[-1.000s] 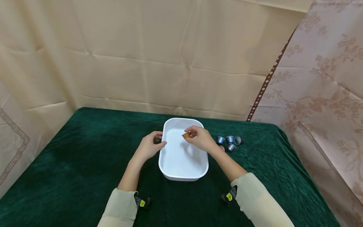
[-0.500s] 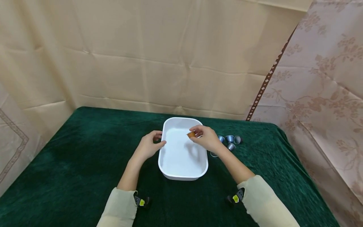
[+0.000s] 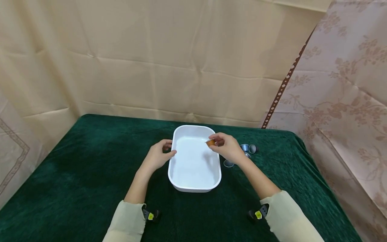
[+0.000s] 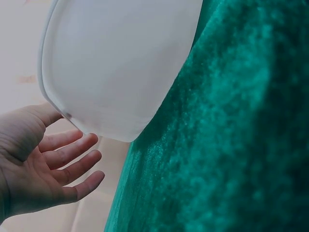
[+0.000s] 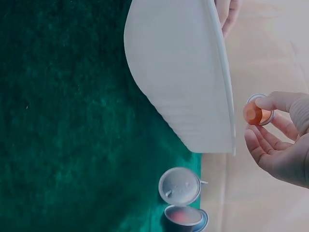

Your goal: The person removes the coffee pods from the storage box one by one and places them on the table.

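Observation:
Orange and small, a coffee capsule (image 3: 210, 143) is pinched between the thumb and fingers of my right hand (image 3: 228, 148), above the right rim of a white rectangular tub (image 3: 193, 174). The right wrist view shows the capsule's rounded orange end and silvery lip, just beyond the tub's edge. At the tub's left side, my left hand (image 3: 157, 156) holds the rim, thumb hooked over it. Its other fingers (image 4: 72, 154) spread loosely outside the wall. No capsule shows inside the tub.
Several metallic coffee capsules (image 3: 244, 147) lie right of the tub, partly hidden by my right hand and forearm. One capsule (image 3: 228, 163) sits close to the tub's wall. Green velvet cloth (image 3: 90, 174) covers the table; a beige curtain (image 3: 136, 67) hangs behind.
My right hand has moved rightward with the orange capsule, from over the tub's middle to its right rim. My left hand stays at the left rim.

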A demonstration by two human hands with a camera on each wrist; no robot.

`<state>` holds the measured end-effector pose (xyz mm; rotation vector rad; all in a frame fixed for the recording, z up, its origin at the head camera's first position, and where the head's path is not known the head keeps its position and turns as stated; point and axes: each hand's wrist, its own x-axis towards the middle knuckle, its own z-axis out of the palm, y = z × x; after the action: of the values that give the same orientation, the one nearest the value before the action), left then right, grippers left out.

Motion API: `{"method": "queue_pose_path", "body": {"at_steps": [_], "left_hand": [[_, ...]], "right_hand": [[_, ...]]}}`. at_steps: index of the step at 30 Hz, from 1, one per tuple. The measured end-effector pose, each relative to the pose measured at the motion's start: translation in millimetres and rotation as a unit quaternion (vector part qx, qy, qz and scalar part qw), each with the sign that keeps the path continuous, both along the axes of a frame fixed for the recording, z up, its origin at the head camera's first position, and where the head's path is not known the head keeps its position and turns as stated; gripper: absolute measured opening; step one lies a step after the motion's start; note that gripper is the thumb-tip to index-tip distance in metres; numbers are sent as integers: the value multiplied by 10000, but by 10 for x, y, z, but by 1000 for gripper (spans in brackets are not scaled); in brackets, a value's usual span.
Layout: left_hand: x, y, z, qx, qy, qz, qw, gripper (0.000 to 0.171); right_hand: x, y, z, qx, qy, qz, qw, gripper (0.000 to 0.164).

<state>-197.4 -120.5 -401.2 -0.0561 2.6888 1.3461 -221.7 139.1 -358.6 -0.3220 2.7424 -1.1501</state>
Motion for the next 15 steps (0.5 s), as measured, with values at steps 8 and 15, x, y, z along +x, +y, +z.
{"method": "queue_pose_path", "body": {"at_steps": [8, 15], "left_hand": [[-3, 3, -3, -38, 62, -18, 10000, 49], [-4, 0, -15, -58, 38, -4, 10000, 48]], "right_hand": [[-1, 112, 8, -35, 14, -90, 10000, 35], [19, 187, 51, -63, 0, -199, 9998, 35]]}}
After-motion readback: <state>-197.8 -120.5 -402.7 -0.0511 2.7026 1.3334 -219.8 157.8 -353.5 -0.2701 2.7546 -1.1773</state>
